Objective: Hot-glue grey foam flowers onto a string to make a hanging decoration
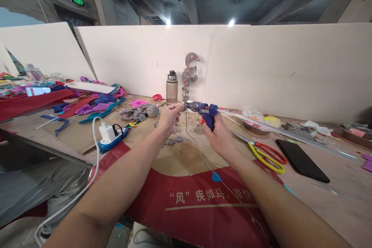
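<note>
My right hand [220, 136] is wrapped around the handle of a blue hot glue gun [208, 114], with a finger at its orange trigger. A long clear glue stick [279, 128] sticks out of the gun's back end. The fingers of my left hand [172, 116] are pinched together right at the gun's nozzle. From these fingertips a thin grey-brown string [194, 142] hangs down and trails to the right across the board. Anything else small in the pinch is hidden. Under my hands lie small grey pieces [175, 140].
A bottle [171, 88] stands near the white partition beside a grey hanging ornament [190, 73]. Left are a grey yarn ball [152, 111], a blue power strip [114, 141] and felt scraps [99, 107]. Right lie yellow-and-red-handled scissors [266, 155] and a black phone [302, 161].
</note>
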`<state>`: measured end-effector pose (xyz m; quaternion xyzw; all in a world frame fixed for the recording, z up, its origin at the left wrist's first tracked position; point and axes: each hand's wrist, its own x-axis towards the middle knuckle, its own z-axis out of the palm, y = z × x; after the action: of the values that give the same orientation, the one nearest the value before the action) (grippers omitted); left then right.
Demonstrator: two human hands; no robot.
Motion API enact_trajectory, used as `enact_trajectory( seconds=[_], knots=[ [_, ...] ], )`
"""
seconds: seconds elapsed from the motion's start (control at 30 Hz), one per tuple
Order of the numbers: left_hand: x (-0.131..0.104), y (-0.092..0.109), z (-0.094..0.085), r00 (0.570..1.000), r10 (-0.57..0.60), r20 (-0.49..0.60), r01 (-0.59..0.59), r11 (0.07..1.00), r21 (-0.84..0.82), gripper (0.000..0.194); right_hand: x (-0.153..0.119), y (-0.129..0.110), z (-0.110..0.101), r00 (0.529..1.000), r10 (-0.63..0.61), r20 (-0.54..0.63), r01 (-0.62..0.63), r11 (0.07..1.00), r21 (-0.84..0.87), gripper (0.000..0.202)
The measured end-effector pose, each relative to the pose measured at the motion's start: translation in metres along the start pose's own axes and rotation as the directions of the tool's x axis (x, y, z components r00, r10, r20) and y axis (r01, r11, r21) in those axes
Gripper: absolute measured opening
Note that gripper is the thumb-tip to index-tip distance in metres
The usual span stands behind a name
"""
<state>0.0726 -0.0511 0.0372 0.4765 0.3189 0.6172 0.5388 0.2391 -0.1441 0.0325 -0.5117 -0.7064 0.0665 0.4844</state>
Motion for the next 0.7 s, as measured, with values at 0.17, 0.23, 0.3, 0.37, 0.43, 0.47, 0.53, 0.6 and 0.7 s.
enact_trajectory(
  seconds=[0.17, 0.23, 0.3, 0.37, 0.43, 0.47, 0.53, 0.6, 0.7],
  knots=[
    [-0.0025, 0.0007, 0.0021, 1.0, 0.0, -0.001, 0.0, 0.999, 0.035, 0.022, -0.0002, 0.0014, 0.001, 1.0, -0.021, -0.001, 0.021, 1.0, -0.016, 0.027],
    [-0.0022, 0.001, 0.0015, 1.0, 0.003, -0.009, -0.002, 0.999, 0.047, 0.021, -0.0005, 0.0029, 0.0013, 1.0, -0.03, -0.005, 0.03, 0.999, -0.026, 0.027],
    [-0.0009, 0.001, 0.0001, 1.0, 0.012, -0.011, -0.012, 0.999, 0.045, 0.021, -0.0007, 0.0051, 0.0018, 0.999, -0.033, -0.017, 0.032, 0.998, -0.047, 0.028],
    [0.0009, 0.0007, -0.0016, 1.0, 0.028, -0.01, -0.027, 0.999, 0.035, 0.021, -0.0009, 0.007, 0.0022, 0.999, -0.032, -0.021, 0.031, 0.997, -0.068, 0.028],
    [0.0027, 0.0, -0.003, 0.999, 0.04, -0.007, -0.04, 0.999, 0.027, 0.021, -0.0008, 0.0079, 0.0025, 0.999, -0.041, -0.021, 0.039, 0.997, -0.068, 0.026],
    [0.0034, -0.0006, -0.0035, 0.999, 0.045, -0.006, -0.045, 0.999, 0.024, 0.021, -0.0008, 0.008, 0.0026, 0.999, -0.044, -0.02, 0.043, 0.997, -0.062, 0.025],
    [0.0043, -0.0024, -0.0038, 0.999, 0.045, 0.002, -0.045, 0.999, 0.018, 0.021, -0.0006, 0.0075, 0.0027, 0.999, -0.05, -0.021, 0.049, 0.997, -0.054, 0.026],
    [0.0049, -0.0046, -0.0034, 0.999, 0.032, 0.015, -0.032, 0.999, 0.018, 0.022, -0.0005, 0.0068, 0.0027, 0.999, -0.046, -0.016, 0.045, 0.997, -0.058, 0.027],
    [0.0051, -0.007, -0.0025, 1.0, -0.004, 0.022, 0.004, 1.0, 0.029, 0.023, -0.0007, 0.0064, 0.0027, 0.999, -0.035, -0.005, 0.035, 0.997, -0.075, 0.028]
  ],
)
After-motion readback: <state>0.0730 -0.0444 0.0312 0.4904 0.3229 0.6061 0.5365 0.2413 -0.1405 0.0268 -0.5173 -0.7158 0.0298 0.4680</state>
